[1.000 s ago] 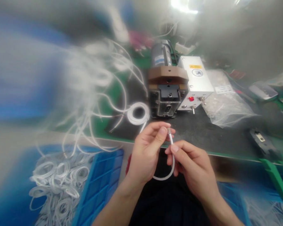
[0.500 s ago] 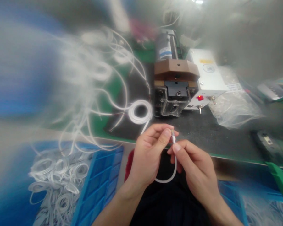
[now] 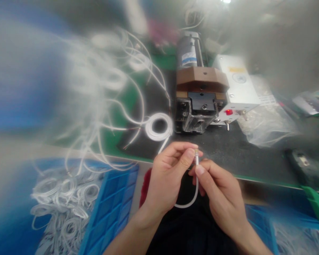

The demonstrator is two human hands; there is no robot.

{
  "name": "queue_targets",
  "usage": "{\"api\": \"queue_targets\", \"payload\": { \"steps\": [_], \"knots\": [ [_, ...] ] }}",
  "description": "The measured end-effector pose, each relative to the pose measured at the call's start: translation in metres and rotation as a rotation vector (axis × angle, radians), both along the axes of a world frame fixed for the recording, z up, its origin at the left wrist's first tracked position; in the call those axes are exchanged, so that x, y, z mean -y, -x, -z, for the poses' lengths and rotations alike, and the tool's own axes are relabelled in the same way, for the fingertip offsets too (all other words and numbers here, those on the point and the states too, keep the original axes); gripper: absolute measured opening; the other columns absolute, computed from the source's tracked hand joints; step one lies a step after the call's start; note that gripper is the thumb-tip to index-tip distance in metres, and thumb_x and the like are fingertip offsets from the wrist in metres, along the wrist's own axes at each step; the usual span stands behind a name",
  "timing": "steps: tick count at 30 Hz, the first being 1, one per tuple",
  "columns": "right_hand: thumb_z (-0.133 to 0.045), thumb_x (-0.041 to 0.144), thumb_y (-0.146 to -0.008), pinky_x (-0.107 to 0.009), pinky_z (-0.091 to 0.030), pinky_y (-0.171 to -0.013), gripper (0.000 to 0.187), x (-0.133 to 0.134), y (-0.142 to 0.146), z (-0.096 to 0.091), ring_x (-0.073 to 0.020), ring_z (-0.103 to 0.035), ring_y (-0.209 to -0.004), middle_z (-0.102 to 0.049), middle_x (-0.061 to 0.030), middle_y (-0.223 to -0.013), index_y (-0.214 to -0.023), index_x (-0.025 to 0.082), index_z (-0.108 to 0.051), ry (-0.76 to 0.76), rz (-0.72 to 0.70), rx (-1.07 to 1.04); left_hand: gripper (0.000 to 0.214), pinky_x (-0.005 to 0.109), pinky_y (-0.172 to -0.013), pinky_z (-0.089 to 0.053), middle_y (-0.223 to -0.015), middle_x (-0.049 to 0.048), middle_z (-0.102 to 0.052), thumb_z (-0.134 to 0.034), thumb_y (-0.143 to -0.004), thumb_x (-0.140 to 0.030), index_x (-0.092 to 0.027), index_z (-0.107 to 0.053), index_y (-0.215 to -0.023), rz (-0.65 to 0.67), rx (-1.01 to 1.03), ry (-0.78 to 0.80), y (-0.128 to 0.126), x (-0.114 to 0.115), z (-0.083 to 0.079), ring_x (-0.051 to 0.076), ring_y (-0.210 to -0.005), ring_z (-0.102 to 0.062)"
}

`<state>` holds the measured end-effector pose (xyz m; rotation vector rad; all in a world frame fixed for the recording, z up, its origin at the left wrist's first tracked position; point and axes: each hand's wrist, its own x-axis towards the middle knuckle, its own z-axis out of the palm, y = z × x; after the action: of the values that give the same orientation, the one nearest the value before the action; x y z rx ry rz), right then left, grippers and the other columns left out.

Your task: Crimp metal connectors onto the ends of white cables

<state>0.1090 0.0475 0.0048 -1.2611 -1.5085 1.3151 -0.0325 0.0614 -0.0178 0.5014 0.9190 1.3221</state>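
Both hands are together in front of me at the bench edge, working at one end of a white cable (image 3: 193, 200). A small clear plug with a yellowish tint (image 3: 196, 152) caps that cable end and points upward. My left hand (image 3: 170, 173) pinches the plug between thumb and fingertips. Just below it, my right hand (image 3: 220, 191) grips the cable between thumb and index finger. From there the cable bends down in a loop and passes behind my left hand. A coil of white cable (image 3: 149, 130) lies on the black mat beyond my left hand.
A bench machine with a brown block (image 3: 202, 78) stands ahead, beside a white control box (image 3: 238, 85) with a lit red switch. Loose white cables spread left. A blue crate (image 3: 110, 202) holds coiled cables below. A plastic bag (image 3: 266, 124) and a black tool with green handles (image 3: 303, 161) lie right.
The view has shifted slightly, so the machine sits a little further right. Both hands keep their hold on the plug and cable, with only a tiny movement.
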Motion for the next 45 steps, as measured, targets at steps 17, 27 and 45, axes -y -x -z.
{"api": "queue_targets", "payload": {
  "steps": [17,27,45],
  "knots": [
    [-0.066,0.026,-0.108,-0.026,-0.039,-0.056,0.025,0.003,0.000,-0.003,-0.0122,-0.049,-0.059,-0.059,0.0044,-0.071,-0.083,0.023,-0.068,-0.095,0.129,0.042,0.021,0.024,-0.091,-0.061,-0.110,0.0060,-0.083,-0.075,-0.105,-0.030,-0.024,-0.075,-0.125,0.017,-0.022,0.002,0.005,0.004,-0.002,0.014,-0.096,-0.076],
    [-0.068,0.013,-0.100,-0.026,-0.034,-0.053,0.031,-0.007,0.011,-0.006,-0.0097,-0.043,-0.053,-0.047,0.0072,-0.063,-0.073,0.022,-0.056,-0.327,0.205,0.282,0.022,0.029,-0.099,-0.059,-0.119,0.0084,-0.081,-0.074,-0.105,-0.033,-0.022,-0.073,-0.124,-0.007,-0.133,0.047,0.010,0.017,0.001,0.020,-0.110,-0.076],
    [-0.067,0.012,-0.103,-0.029,-0.037,-0.058,0.023,0.004,0.002,0.003,-0.0118,-0.049,-0.059,-0.053,0.0052,-0.070,-0.083,0.022,-0.062,-0.321,0.104,0.229,0.020,0.021,-0.093,-0.059,-0.121,0.0006,-0.082,-0.074,-0.105,-0.028,-0.033,-0.078,-0.125,0.071,-0.406,-0.155,0.010,0.015,-0.013,0.014,-0.101,-0.077]
  ]
}}
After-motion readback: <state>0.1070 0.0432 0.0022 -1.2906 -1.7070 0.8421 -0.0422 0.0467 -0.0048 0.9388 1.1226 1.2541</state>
